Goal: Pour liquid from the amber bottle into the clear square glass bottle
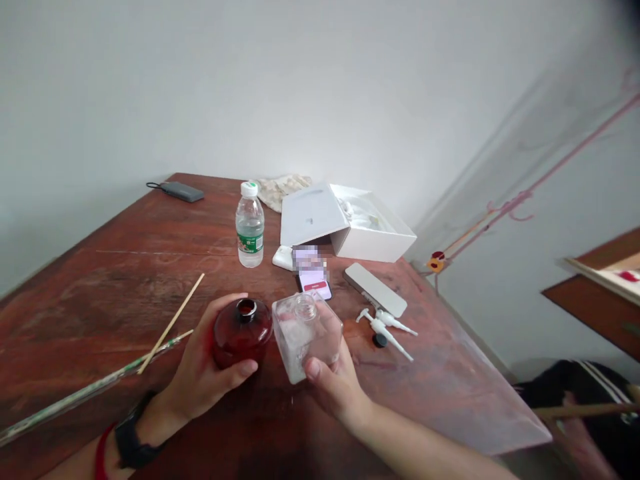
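My left hand [210, 363] is wrapped round a dark red, round-shouldered bottle [240, 337] whose narrow neck has no cap. In my right hand [335, 377] is a clear, square-sided bottle [295, 340], also uncapped and tilted, with whitish contents or residue inside. The two bottles are side by side, their sides close together; I cannot tell whether they touch. To the right of the clear bottle lie two white pump heads [385, 333] with a small black cap [380, 341] beside them.
A water bottle [250, 230] stands behind the red one. Beyond my hands lie a phone [314, 280], a grey case [375, 289] and an open white box [375, 243]. Chopsticks [173, 323], one pair wrapped, lie left. A grey power bank [183, 192] sits far back.
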The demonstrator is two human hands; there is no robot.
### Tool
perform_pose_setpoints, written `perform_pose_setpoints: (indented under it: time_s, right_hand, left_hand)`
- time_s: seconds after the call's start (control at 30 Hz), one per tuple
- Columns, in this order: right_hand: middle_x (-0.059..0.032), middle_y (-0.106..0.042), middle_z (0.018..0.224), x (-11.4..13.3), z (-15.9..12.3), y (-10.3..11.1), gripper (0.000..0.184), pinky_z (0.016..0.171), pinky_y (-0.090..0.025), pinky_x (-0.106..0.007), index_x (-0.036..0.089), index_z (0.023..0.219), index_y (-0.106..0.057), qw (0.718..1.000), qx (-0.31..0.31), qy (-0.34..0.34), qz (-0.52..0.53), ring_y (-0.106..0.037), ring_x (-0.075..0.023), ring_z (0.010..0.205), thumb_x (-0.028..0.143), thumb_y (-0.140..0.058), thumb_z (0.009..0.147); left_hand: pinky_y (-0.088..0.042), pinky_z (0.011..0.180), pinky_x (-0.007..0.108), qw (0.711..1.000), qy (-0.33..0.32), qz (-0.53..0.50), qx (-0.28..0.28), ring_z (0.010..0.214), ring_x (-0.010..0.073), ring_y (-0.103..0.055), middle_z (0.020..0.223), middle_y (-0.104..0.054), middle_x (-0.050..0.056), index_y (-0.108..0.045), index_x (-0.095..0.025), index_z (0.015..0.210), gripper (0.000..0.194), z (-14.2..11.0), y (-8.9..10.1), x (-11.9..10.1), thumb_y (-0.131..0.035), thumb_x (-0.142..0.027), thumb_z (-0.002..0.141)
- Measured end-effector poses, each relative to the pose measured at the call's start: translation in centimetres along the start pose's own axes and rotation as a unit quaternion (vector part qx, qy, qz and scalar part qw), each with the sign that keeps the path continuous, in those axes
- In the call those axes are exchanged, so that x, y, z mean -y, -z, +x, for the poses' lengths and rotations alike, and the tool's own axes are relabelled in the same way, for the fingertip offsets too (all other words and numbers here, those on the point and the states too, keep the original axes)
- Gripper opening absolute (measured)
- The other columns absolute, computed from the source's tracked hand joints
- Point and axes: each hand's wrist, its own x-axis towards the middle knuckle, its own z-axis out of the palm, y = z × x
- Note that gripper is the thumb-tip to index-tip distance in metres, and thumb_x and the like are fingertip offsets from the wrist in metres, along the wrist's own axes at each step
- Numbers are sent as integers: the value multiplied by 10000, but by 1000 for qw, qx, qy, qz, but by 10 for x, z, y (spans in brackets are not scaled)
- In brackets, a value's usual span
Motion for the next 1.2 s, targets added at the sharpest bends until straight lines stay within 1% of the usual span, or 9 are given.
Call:
perform_pose_setpoints:
  time_s: [0.13,0.2,0.3,0.43,0.57,0.7,0.9,1.03,1.2]
  right_hand:
    - [-108,-701,1343,8,1,-6,787,1098,-510,-466,304,1428,-514,999,32,-33,11,-687,-299,1202,672,-886,839]
    - [-92,-704,1287,11,2,-5,782,996,-540,-412,303,1418,-493,997,59,-45,18,-689,-258,1099,696,-867,855]
    - [-84,-674,1253,12,2,-1,824,850,-544,-351,295,1446,-443,994,86,-59,11,-659,-220,994,737,-833,871]
    - [-78,-642,1202,13,3,3,865,804,-515,-328,262,1479,-413,991,116,-58,-12,-613,-199,941,834,-716,906]
    - [-56,-643,1139,16,5,0,754,820,-483,-308,235,1354,-486,987,158,-18,-12,-567,-168,900,823,-697,931]
    - [-40,-637,1083,15,7,-1,742,858,-485,-322,229,1286,-500,985,172,-21,-9,-576,-177,907,810,-750,897]
    - [0,-595,974,8,7,4,755,664,-455,-253,231,1245,-479,980,185,-63,-35,-549,-138,766,849,-720,885]
    - [5,-597,954,4,7,5,747,652,-459,-238,220,1212,-485,980,187,-62,-30,-565,-128,756,850,-720,886]
    - [44,-559,877,3,8,5,719,638,-448,-232,228,1226,-485,981,185,-53,-20,-521,-109,698,811,-747,898]
  left_hand:
    - [-607,1072,483,999,32,23,-19,1218,384,-748,1350,-736,172,-616,-189,1416,793,6,2,-2,-878,-649,825]
    - [-613,1038,462,997,44,30,-50,1161,363,-763,1294,-751,155,-619,-188,1386,810,9,2,3,-881,-688,805]
    - [-593,1050,453,994,53,41,-87,1186,361,-752,1293,-749,152,-619,-187,1372,858,12,1,13,-897,-721,761]
    - [-590,1053,464,990,41,77,-114,1200,370,-749,1305,-746,162,-637,-189,1344,889,15,2,20,-920,-743,710]
    - [-601,1056,469,991,38,81,-98,1217,364,-751,1356,-734,165,-622,-209,1366,863,16,2,24,-951,-671,716]
    - [-596,1084,475,993,43,67,-85,1229,350,-749,1368,-727,151,-623,-226,1385,795,13,0,33,-933,-619,768]
    - [-590,1104,505,994,58,56,-79,1243,362,-744,1375,-725,162,-604,-219,1407,810,12,-2,34,-965,-522,748]
    - [-580,1119,524,993,63,72,-66,1249,368,-741,1374,-725,165,-590,-211,1416,829,10,-4,28,-974,-489,736]
    - [-615,1059,463,993,67,60,-83,1197,335,-766,1357,-731,152,-569,-219,1439,807,4,-10,26,-947,-505,786]
